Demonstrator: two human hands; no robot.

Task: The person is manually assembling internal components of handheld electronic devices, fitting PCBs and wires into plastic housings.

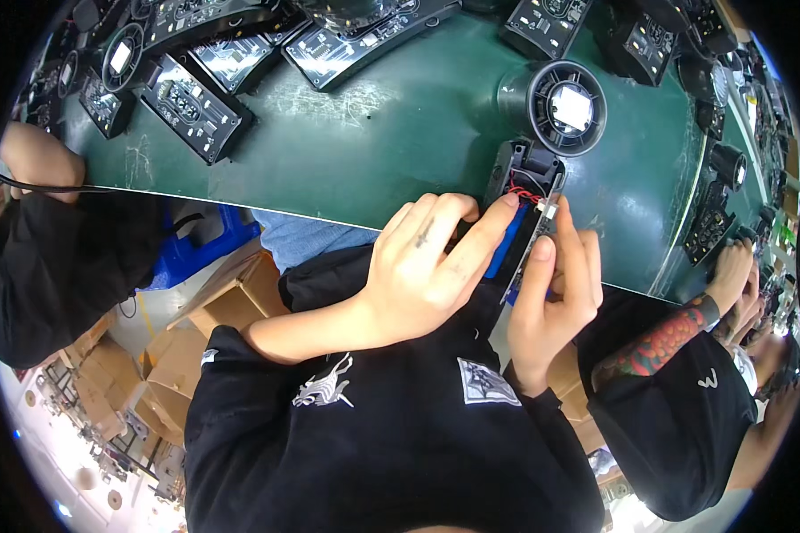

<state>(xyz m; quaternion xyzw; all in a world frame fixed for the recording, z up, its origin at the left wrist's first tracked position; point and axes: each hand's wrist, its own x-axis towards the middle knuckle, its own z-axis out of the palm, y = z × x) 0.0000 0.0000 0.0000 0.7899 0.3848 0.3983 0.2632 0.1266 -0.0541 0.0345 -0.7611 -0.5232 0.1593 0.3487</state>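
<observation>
Left hand: the left hand [431,271] lies along the housing's left side, three fingers curled, the index stretched out with its tip at the wires; the thumb is hidden, so whether it grips I cannot tell.
Right hand: the right hand [556,302] is at the housing's right side, thumb and index bent toward each other beside the connector; whether they pinch it I cannot tell.
Wires: thin, red and twisted, the wires [526,192] bunch inside the housing, right under the left index.
Connector: small, white and blocky, the connector [549,210] sits at the housing's right edge, next to the right index.
Block: smooth, bright blue and long, the block [505,251] lies in the housing between the two hands.
Housing: black, hard and trough-shaped, the housing [535,158] stands between the hands, its near end reaching over the table's edge.
Drum: black, round and ribbed, with a white square at its centre, the drum [542,108] is just beyond the housing.
Table: flat, green and scuffed, the table [329,160] spreads beyond and left of the housing.
Panels: black and slab-like, the panels [196,107] lie far left of the housing; their white marks are too small to read.
Top: black cloth, the top [400,426] is nearer than the housing, with a white stitched creature and a web-patterned patch.
Co-worker: a tattooed forearm [662,342] is right of the housing.
Boxes: brown cardboard, the boxes [236,298] are left of the housing, below table level.
</observation>
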